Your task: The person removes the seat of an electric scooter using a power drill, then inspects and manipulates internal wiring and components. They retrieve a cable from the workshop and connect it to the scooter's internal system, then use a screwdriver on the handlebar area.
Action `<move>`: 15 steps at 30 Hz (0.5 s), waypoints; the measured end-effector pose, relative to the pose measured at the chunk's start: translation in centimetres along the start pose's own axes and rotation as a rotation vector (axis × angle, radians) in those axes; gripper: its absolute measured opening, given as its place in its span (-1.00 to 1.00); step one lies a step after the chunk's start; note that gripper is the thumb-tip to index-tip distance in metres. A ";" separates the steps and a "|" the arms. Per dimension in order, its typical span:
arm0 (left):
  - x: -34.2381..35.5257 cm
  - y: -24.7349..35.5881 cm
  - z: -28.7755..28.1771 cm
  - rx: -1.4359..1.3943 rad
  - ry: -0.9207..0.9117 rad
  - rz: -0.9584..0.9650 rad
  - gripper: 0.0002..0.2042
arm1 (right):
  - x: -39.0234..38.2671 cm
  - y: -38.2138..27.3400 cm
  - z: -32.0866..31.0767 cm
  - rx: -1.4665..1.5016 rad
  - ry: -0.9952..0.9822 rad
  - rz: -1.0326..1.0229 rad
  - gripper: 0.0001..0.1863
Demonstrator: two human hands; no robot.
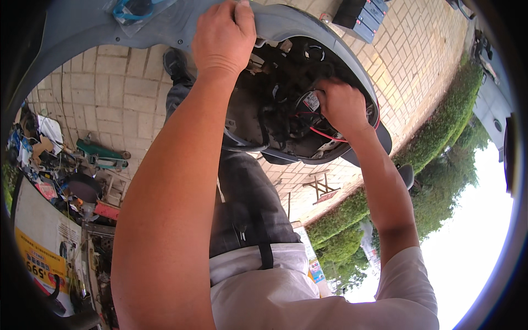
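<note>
My left hand (224, 38) grips the edge of a grey plastic body panel (159, 27) at the top of the view, fingers curled. Below it is an open vehicle cavity (253, 110) with dark parts and cables. My right hand (341, 104) reaches into this cavity, its fingers bent beside a round part with a label (308, 102); what they hold is hidden. A red cable (324, 133) loops just below that hand. A blue item (132, 11) in a clear bag lies on the panel, left of my left hand.
Paving surrounds the vehicle. Grey battery-like blocks (357, 22) stand at the top right. A green floor jack (102, 153) lies at left beside piled tools and scrap (49, 143). A small wooden stool (322, 187) stands below the vehicle in view, near a hedge (440, 132).
</note>
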State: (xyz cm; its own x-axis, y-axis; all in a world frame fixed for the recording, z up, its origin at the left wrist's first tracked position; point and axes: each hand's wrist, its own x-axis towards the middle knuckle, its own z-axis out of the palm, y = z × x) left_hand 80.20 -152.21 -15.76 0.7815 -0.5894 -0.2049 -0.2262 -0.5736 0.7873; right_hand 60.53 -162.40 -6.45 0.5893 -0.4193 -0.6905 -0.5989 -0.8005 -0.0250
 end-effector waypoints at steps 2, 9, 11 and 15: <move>0.0 0.1 0.1 -0.014 0.005 0.002 -0.60 | 0.6 -0.1 0.3 0.061 0.026 -0.073 -0.87; -0.1 0.0 0.1 0.014 0.014 -0.021 -0.59 | -3.7 -1.8 -1.3 0.294 -0.245 -0.120 -0.88; -0.1 0.1 0.1 0.009 0.002 -0.024 -0.59 | -6.9 -1.9 0.8 0.047 -0.400 -0.110 -0.91; 0.0 0.3 0.0 0.000 -0.009 -0.025 -0.59 | -8.5 -2.4 2.4 -0.084 -0.464 -0.101 -0.91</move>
State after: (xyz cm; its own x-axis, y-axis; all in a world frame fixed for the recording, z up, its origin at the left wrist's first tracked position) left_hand 80.15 -152.37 -15.48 0.7818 -0.5799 -0.2292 -0.2071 -0.5882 0.7818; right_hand 55.65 -155.86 -2.30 0.3270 -0.1173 -0.9377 -0.4938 -0.8673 -0.0637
